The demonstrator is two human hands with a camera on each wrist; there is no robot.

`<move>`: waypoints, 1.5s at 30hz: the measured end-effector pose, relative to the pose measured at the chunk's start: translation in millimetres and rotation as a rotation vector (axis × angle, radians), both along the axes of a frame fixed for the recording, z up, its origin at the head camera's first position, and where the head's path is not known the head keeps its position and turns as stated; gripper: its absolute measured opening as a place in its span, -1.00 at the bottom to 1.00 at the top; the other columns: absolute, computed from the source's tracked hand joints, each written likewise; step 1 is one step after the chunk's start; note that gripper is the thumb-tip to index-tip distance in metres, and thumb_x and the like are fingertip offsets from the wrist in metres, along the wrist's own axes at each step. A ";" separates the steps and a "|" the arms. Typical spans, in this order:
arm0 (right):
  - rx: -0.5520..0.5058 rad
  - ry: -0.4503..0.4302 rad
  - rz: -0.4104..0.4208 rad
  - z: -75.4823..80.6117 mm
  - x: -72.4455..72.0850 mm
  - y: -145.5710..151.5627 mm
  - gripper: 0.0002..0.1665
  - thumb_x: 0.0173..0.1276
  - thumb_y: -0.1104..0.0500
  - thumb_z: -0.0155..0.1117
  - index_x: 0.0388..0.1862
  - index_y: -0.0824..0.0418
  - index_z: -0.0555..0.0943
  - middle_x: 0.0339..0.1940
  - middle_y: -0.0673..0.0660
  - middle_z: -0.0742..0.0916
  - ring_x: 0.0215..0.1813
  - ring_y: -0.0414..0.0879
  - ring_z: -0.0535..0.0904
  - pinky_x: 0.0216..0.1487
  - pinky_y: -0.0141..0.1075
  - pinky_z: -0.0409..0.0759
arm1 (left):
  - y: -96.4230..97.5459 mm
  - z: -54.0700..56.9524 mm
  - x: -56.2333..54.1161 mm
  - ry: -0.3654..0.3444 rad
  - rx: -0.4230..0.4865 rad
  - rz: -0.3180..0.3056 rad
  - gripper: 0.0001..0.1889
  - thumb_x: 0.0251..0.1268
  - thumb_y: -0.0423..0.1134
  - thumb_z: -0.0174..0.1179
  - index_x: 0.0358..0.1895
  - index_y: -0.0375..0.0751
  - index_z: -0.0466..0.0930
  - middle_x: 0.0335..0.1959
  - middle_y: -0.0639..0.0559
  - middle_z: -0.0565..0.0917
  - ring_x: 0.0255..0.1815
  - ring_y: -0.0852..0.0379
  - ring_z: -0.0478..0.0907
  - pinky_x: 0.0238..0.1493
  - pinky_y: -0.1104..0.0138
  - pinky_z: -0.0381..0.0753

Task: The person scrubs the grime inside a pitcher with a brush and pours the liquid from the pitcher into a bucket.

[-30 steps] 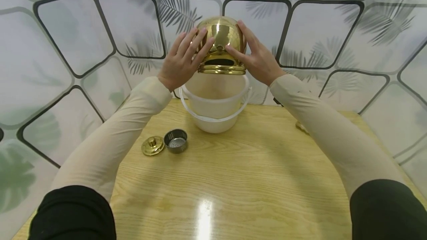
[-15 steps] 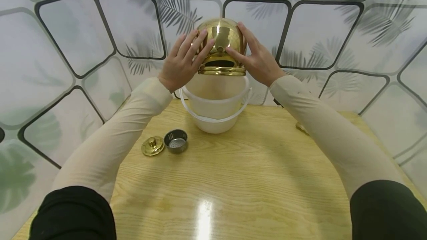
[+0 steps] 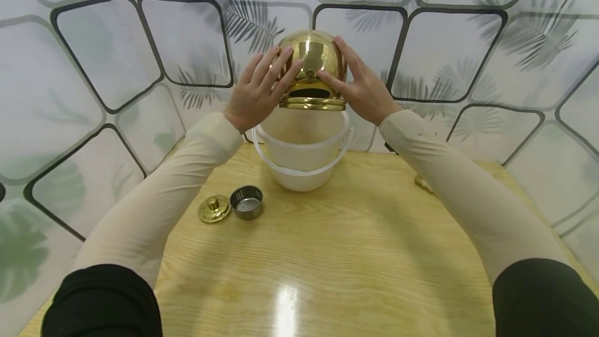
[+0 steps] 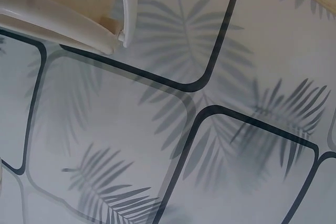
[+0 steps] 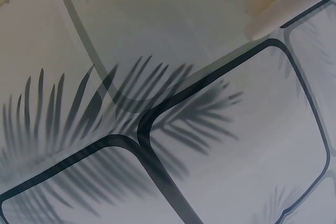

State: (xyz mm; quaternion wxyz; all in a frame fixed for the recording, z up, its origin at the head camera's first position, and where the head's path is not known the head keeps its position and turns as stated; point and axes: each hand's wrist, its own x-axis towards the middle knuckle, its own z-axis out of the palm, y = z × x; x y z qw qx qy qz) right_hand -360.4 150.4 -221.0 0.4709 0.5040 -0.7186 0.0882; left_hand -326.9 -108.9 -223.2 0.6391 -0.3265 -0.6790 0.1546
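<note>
A shiny gold teapot [image 3: 313, 56] is held upside down, its ringed rim facing down over a white bucket [image 3: 301, 181]. My left hand [image 3: 257, 85] holds its left side, several fingers spread over the curve; the thumb is hidden. From the right, my right hand [image 3: 367, 87] grips it, with one digit across the front and another along the side. A gold lid [image 3: 214, 209] with a knob lies on the table beside a steel strainer basket [image 3: 246, 203]. In the wrist views, only parts of the bucket [image 4: 52, 17] show; neither hand's hold on the teapot is visible there.
The bucket stands at the far edge of the wooden table [image 3: 299, 254], its handle [image 3: 299, 172] hanging across the front. A small pale object [image 3: 423, 183] is partly hidden behind my right sleeve. A patterned wall covering [image 3: 449, 56] rises behind.
Both hands keep the teapot upside down over the bucket. The whole scene sits slightly lower in the head view, including the table items.
</note>
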 end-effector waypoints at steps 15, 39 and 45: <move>-0.032 0.019 0.004 -4.5 -1.1 -1.6 0.00 0.35 0.51 -0.17 0.42 -0.51 0.01 0.36 0.45 0.27 0.41 0.28 0.25 0.26 0.04 0.41 | -0.2 -3.1 -1.2 0.010 0.003 -0.002 -0.59 0.33 -0.38 0.01 0.24 -0.12 0.40 0.25 -0.12 0.48 0.27 -0.06 0.41 0.27 0.15 0.37; -0.072 0.046 0.026 2.7 1.6 -4.2 -0.27 0.41 0.32 -0.01 0.37 -0.37 0.17 0.36 0.32 0.24 0.40 0.26 0.24 0.40 0.04 0.21 | 1.8 3.8 -0.7 0.083 0.011 -0.004 -0.49 0.29 -0.46 0.04 0.29 -0.04 0.27 0.23 -0.07 0.48 0.27 -0.02 0.42 0.28 0.17 0.36; -0.065 0.035 0.022 1.7 1.8 -3.8 -0.26 0.42 0.31 -0.01 0.37 -0.38 0.16 0.36 0.32 0.24 0.40 0.26 0.24 0.40 0.05 0.22 | 1.4 2.5 -1.4 0.071 0.011 -0.006 -0.50 0.29 -0.47 0.03 0.28 -0.05 0.27 0.24 -0.08 0.47 0.28 -0.03 0.42 0.27 0.16 0.37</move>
